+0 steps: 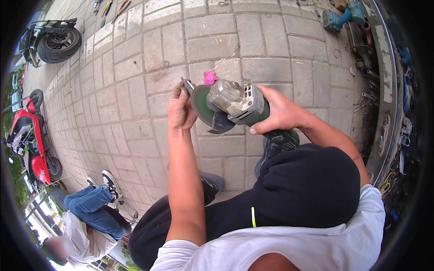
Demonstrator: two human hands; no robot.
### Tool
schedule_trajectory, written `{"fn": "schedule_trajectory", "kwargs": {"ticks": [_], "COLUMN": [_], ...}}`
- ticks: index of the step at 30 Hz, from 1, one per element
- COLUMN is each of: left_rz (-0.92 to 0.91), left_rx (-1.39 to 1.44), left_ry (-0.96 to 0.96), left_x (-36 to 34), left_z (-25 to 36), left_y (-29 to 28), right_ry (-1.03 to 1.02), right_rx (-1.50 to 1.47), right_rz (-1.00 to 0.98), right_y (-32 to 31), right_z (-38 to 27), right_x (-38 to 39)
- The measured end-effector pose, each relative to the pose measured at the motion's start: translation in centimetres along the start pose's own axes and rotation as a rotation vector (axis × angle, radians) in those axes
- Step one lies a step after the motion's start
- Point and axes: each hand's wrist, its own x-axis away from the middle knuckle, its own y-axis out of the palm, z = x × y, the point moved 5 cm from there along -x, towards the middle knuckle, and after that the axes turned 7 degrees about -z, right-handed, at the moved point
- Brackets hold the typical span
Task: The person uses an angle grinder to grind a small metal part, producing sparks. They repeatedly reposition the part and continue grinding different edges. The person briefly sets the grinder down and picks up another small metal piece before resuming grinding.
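Note:
My right hand (pixel 282 110) is wrapped round the body of an angle grinder (pixel 237 101), whose green disc (pixel 200 101) faces left. A dark guard covers the lower part of the disc. With closed fingers, my left hand (pixel 181 108) grips a small metal piece (pixel 188 86) at the disc's upper left edge. Sparks fly up and away over the paving from the disc. What shape the piece has inside my fingers is hidden. Just beyond the disc, a pink tag-like object (pixel 210 78) lies on the ground.
A blue power tool (pixel 343 17) and several spanners (pixel 371 86) lie at the right, beside a long metal edge. Pliers (pixel 121 8) rest at the far left. A wheel (pixel 58 44) and a red motorbike (pixel 34 144) stand left. Another person (pixel 92 212) sits at the lower left.

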Motion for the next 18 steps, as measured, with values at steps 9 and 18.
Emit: {"fn": "schedule_trajectory", "kwargs": {"ticks": [9,18], "left_rz": [0.015,0.042], "left_rx": [0.033,-0.034], "left_ry": [0.017,0.029], "left_x": [0.1,-0.1], "left_z": [0.3,0.4], "left_y": [-0.1,0.4], "right_ry": [0.032,-0.015], "right_rx": [0.099,0.009], "right_rz": [-0.005,0.082], "right_y": [-0.5,-1.0], "right_z": [-0.3,0.0], "right_x": [-0.1,-0.2]}}
